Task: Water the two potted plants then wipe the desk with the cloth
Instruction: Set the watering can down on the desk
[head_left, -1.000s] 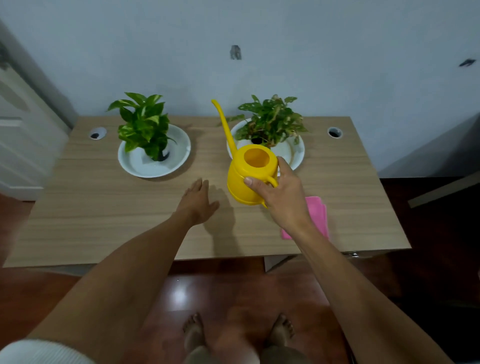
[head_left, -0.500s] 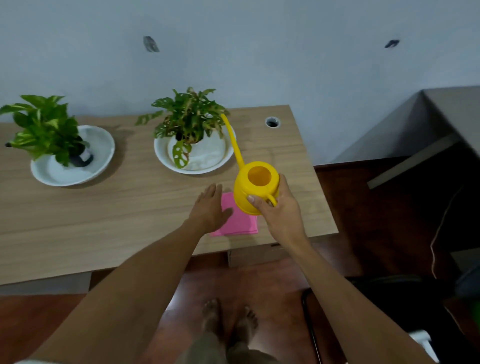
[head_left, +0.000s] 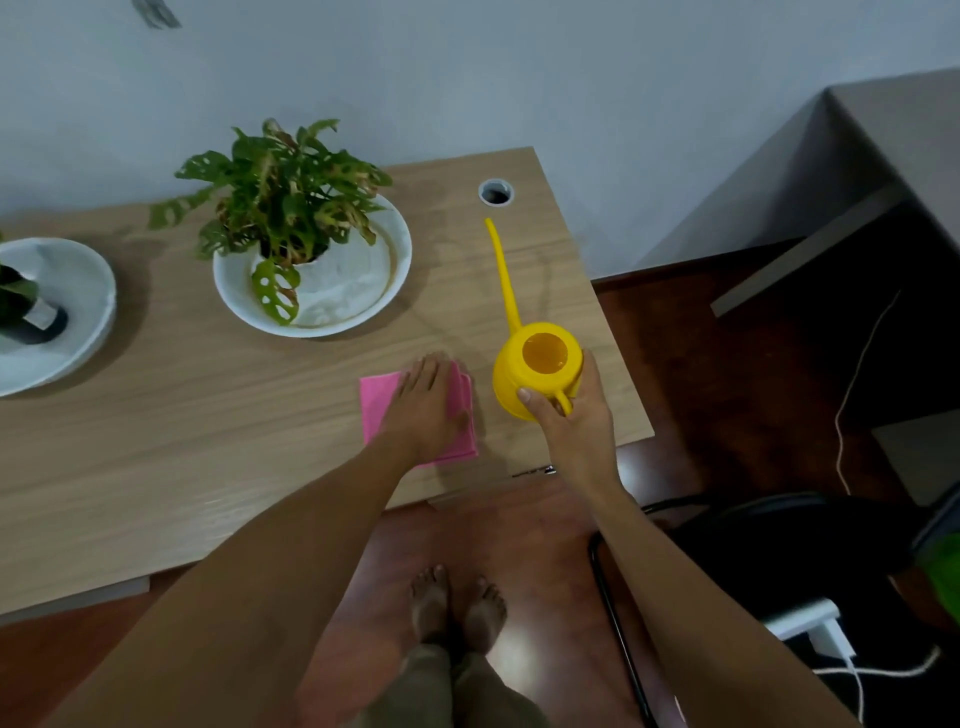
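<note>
My right hand (head_left: 574, 421) grips the handle of a yellow watering can (head_left: 535, 364), which stands upright near the desk's right front corner, its long spout pointing away from me. My left hand (head_left: 426, 410) lies flat, fingers together, on a folded pink cloth (head_left: 376, 402) on the wooden desk (head_left: 208, 405). A leafy plant (head_left: 283, 197) sits in a white bowl (head_left: 363, 291) behind the cloth. At the far left edge a second white bowl (head_left: 78, 301) holds the other plant's dark pot (head_left: 31, 322), mostly cut off.
A round cable hole (head_left: 495, 192) is at the desk's back right corner. A black chair (head_left: 779, 551) and white cords (head_left: 852, 395) are on the floor to the right. A grey cabinet (head_left: 883, 156) stands further right. My bare feet (head_left: 457, 608) are below the desk edge.
The view has swung right. My right hand carried the watering can away from the plants down to the desk's right front corner. My left hand slid onto the pink cloth.
</note>
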